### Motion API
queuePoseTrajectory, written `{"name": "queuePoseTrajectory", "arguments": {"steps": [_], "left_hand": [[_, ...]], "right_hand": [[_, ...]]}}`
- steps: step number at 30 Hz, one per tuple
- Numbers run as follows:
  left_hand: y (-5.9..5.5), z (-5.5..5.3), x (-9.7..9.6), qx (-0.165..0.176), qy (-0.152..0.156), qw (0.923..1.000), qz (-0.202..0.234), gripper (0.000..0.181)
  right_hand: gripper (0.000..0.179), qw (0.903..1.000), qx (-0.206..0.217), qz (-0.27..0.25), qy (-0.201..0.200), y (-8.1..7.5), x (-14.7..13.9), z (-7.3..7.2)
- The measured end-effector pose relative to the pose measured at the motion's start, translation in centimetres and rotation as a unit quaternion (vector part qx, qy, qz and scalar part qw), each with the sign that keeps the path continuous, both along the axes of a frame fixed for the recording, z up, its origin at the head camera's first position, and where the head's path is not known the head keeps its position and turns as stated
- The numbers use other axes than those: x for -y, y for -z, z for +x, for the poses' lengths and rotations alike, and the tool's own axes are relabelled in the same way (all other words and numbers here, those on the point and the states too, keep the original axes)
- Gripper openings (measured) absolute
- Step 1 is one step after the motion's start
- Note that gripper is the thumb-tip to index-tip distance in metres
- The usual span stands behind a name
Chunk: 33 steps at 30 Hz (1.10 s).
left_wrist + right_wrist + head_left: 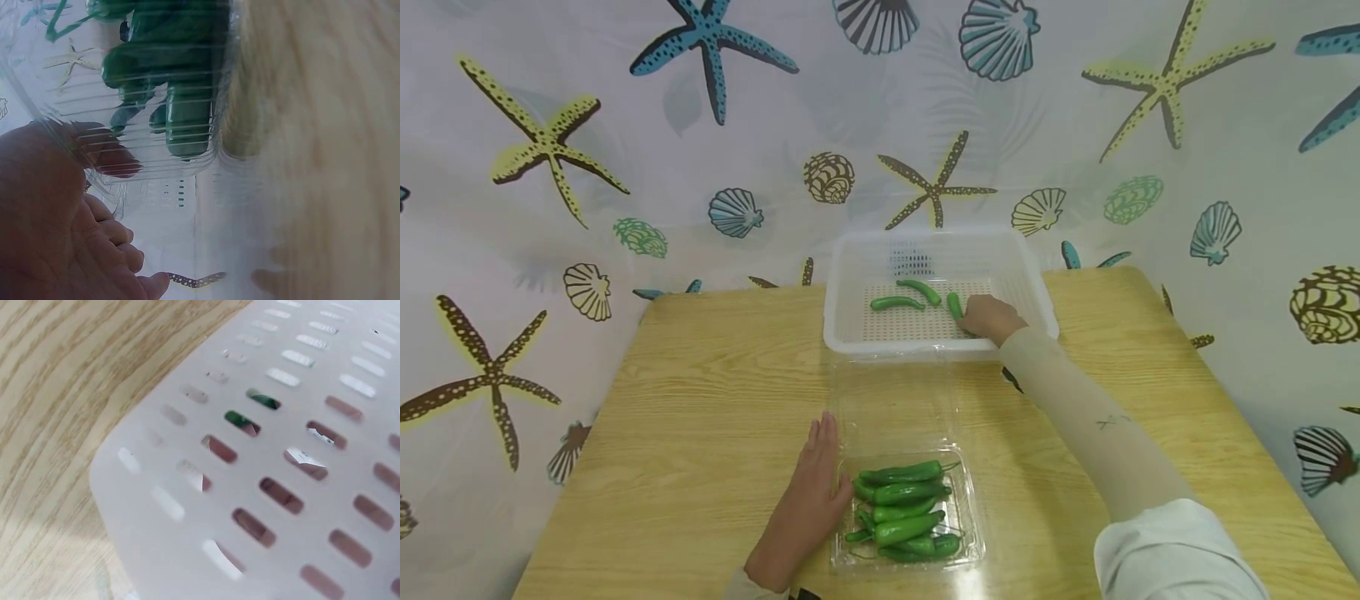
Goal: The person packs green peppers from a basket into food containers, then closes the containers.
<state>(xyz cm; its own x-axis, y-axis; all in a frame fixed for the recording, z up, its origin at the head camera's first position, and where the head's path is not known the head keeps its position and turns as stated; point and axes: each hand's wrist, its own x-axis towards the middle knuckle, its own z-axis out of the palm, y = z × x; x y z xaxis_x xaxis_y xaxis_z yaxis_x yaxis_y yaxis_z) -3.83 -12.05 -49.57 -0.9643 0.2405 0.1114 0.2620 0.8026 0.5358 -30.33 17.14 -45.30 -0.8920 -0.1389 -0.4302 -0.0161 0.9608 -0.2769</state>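
In the head view, my right hand [991, 318] reaches into the white basket [842, 343] and pinches a green chili pepper [954, 305], whose lower end the fingers hide. Two more peppers lie to its left on the basket floor, one of them a curved pepper [898, 303]. Nearer to me, a clear plastic clamshell box [976, 546] holds several green peppers [910, 528] in a stack. My left hand [808, 500] rests along the box's left side with straight fingers, its thumb [109, 150] at the rim. Basket slots show parts of the right hand [281, 495] in the right wrist view.
The box's transparent lid [891, 400] stands open toward the basket. A wooden table [715, 375] carries everything. Behind and beside it hangs a sheet [775, 108] printed with shells and starfish; the basket's far side is close to it.
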Motion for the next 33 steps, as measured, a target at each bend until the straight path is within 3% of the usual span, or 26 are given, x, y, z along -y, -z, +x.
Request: {"name": "queuePoseTrajectory", "arguments": {"steps": [10, 25, 33], "left_hand": [[-0.07, 0.07, -0.05, 0.007, -0.002, 0.9999, 0.008, 0.079], [-0.08, 0.02, 0.03, 0.005, 0.003, 1.0, 0.005, 0.078], [-0.04, 0.11, 0.04, 0.004, -0.003, 1.0, 0.005, 0.08]], "right_hand": [[0.039, 0.9997, 0.016, 0.015, -0.007, -0.17, -0.14, 0.32], [0.043, 0.9995, 0.027, -0.011, 0.012, -0.19, 0.01, -0.1], [0.031, 0.9997, 0.004, -0.022, 0.003, -0.48, 0.11, 0.17]]}}
